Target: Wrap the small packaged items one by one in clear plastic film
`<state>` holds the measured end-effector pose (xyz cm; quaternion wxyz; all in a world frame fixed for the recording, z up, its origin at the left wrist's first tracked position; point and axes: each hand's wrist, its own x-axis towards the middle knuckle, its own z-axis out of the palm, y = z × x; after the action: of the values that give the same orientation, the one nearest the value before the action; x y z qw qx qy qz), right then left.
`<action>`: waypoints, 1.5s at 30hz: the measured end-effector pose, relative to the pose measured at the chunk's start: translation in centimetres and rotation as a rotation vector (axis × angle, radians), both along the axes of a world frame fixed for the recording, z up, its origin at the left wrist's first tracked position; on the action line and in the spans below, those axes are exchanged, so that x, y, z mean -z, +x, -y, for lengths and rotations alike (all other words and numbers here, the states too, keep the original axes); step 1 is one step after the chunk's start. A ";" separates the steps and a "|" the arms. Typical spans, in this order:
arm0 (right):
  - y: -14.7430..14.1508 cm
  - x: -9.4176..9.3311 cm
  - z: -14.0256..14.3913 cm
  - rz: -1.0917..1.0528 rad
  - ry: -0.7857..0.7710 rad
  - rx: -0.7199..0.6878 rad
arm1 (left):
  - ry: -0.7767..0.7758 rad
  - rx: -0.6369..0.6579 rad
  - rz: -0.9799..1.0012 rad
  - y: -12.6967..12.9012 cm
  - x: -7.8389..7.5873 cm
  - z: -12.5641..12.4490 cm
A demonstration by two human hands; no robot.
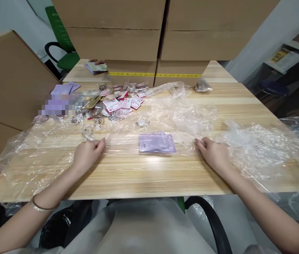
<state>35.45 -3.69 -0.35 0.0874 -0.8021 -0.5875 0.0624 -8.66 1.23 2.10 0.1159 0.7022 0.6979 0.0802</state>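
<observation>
Two flat purple packets (156,143) lie overlapped on the table in front of me, under or within a sheet of clear plastic film (123,144). To their left, my left hand (87,153) is closed, thumb and fingers pinching the film's edge. My right hand (214,153) pinches the same film on the right side of the packets. Between both hands the film is stretched across the packets. Just beyond my left hand sit small clear bags (87,133) with tiny contents that I cannot make out.
A pile of small bagged goods with red-and-white cards (112,104) lies at back left, beside more purple packets (63,89). Cardboard boxes (115,42) stand behind, another box (12,81) at left. Crumpled plastic (263,148) covers the right side. Another person's hand (96,62) holds packets (96,67).
</observation>
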 end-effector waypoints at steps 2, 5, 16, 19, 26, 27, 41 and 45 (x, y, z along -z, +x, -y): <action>0.2 0.3 0.1 0.106 -0.045 0.032 | -0.039 0.061 -0.241 0.2 -0.2 0.2; 0.4 0.2 0.8 0.189 0.128 -0.028 | 0.159 0.131 -0.366 0.1 0.2 0.7; -1.1 -0.1 0.6 -0.200 0.133 -0.886 | 0.038 0.959 -0.009 2.6 1.4 -0.7; -0.3 0.7 -0.2 -0.222 0.176 -0.865 | -0.038 0.920 0.013 1.0 1.1 -2.2; 0.7 0.1 0.6 -0.220 0.125 -0.901 | -0.065 0.789 0.060 -3.5 0.9 -2.9; 0.7 0.2 0.6 -0.197 0.158 -0.893 | -0.060 0.766 0.078 -3.7 1.2 -3.0; -0.7 1.0 -0.2 -0.294 0.259 -0.526 | -0.152 0.278 0.619 -3.4 0.0 -0.7; -2.1 0.1 -0.7 -0.382 0.239 -0.378 | -0.051 0.089 0.537 -2.8 0.3 -0.7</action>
<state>33.36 -3.02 -0.49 0.2771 -0.6363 -0.7024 0.1579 -11.42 1.93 1.79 0.3181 0.6827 0.6121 0.2408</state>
